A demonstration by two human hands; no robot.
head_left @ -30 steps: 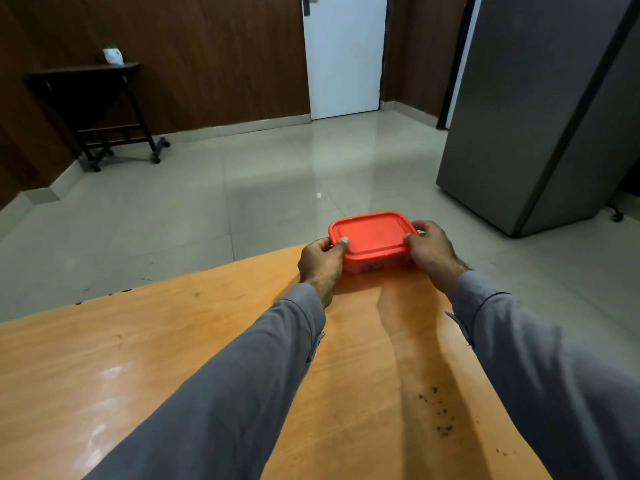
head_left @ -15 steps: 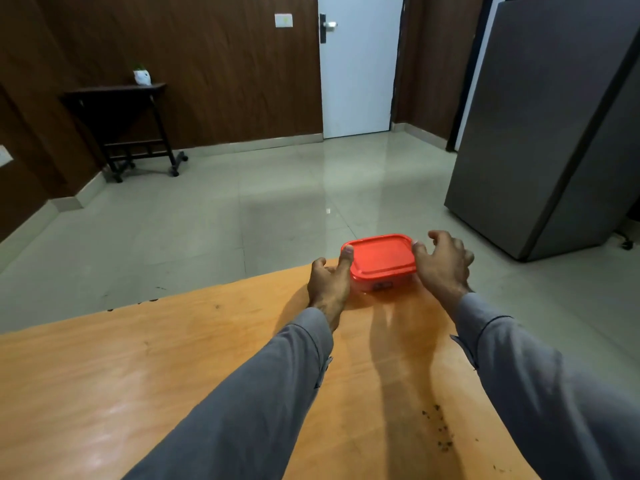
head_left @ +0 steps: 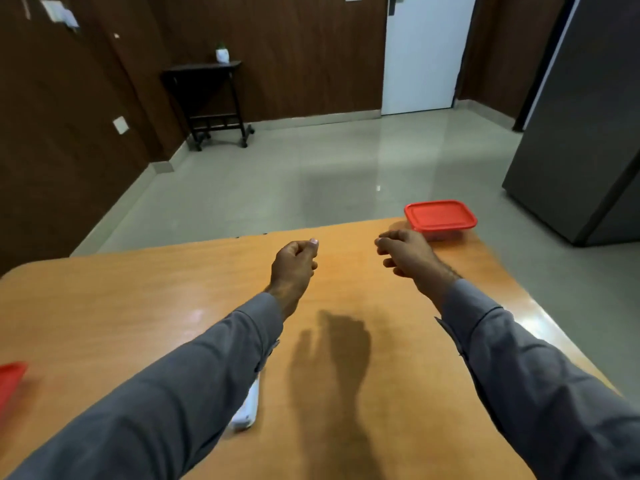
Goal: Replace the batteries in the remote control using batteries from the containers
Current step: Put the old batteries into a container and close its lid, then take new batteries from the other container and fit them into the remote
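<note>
A clear container with a red lid (head_left: 439,218) sits at the far right corner of the orange table (head_left: 138,306), lid on. My right hand (head_left: 403,252) hovers just left of it, fingers loosely curled, holding nothing. My left hand (head_left: 294,263) floats over the table's middle with its fingers curled in and nothing visible in them. A white remote control (head_left: 247,408) lies on the table, mostly hidden under my left sleeve. A second red object (head_left: 10,381) pokes in at the left edge.
The table's far edge drops to a grey tiled floor. A large grey cabinet (head_left: 581,133) stands at the right, a dark side table (head_left: 207,98) with a small pot by the back wall, and a white door (head_left: 422,53) behind.
Both hands have let go of the red-lidded container and drawn back toward me and to the left. The view has swung left, bringing the remote and the second red object into sight.
</note>
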